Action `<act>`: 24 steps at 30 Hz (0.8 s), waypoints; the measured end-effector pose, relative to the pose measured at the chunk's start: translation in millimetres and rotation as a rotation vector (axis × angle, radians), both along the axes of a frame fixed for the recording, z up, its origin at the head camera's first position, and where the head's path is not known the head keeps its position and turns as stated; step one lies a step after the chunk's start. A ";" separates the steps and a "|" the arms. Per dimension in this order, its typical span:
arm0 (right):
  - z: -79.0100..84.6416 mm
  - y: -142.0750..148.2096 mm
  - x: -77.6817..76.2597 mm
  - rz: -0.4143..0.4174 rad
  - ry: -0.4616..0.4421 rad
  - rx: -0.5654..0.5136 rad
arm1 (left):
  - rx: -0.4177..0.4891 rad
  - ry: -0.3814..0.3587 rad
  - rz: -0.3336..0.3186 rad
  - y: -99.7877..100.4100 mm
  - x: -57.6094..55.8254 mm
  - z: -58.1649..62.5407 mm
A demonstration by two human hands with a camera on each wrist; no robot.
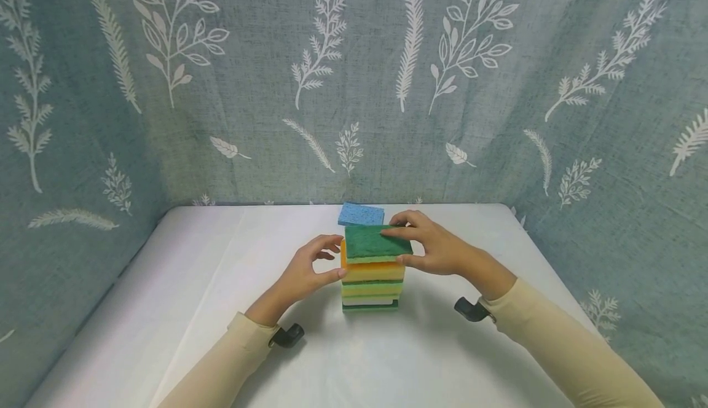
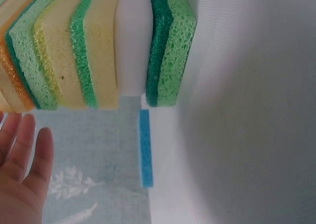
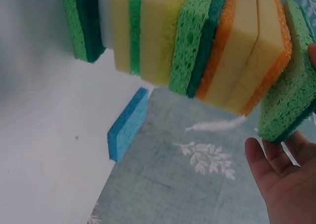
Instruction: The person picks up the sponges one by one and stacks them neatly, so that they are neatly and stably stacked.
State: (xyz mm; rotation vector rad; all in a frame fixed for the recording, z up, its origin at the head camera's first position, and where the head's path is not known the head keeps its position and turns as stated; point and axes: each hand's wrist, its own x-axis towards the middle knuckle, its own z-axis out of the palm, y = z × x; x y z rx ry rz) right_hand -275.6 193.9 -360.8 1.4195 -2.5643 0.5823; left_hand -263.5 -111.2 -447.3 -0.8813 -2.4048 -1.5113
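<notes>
Sponges in several colours are piled into a stack (image 1: 372, 290) on the white table, with orange, yellow, green and white layers. Over its top lies a green sponge (image 1: 367, 242), dark scouring side up. My right hand (image 1: 437, 249) grips this sponge by its right end, thumb at the front edge and fingers over the top and back. In the right wrist view the green sponge (image 3: 289, 80) tilts against the orange-edged one below. At the stack's left side is my left hand (image 1: 308, 271), fingers loosely bent and thumb tip by the upper layers; contact is unclear.
A blue sponge (image 1: 361, 214) lies flat behind the stack, near the far edge of the white table (image 1: 249, 340). Leaf-patterned grey-green cloth (image 1: 254, 88) hangs behind the table and along both sides.
</notes>
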 end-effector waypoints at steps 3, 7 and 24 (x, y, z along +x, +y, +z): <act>0.4 -3.1 1.0 0.011 0.000 -0.003 | 0.007 0.014 -0.007 -1.2 -1.4 -1.2; -0.7 -5.7 0.6 0.016 -0.001 0.006 | 0.005 0.022 -0.013 -1.4 -2.0 -1.3; -9.0 -5.9 -5.6 0.045 0.000 -0.014 | -0.009 0.027 -0.004 -0.3 -2.6 -1.2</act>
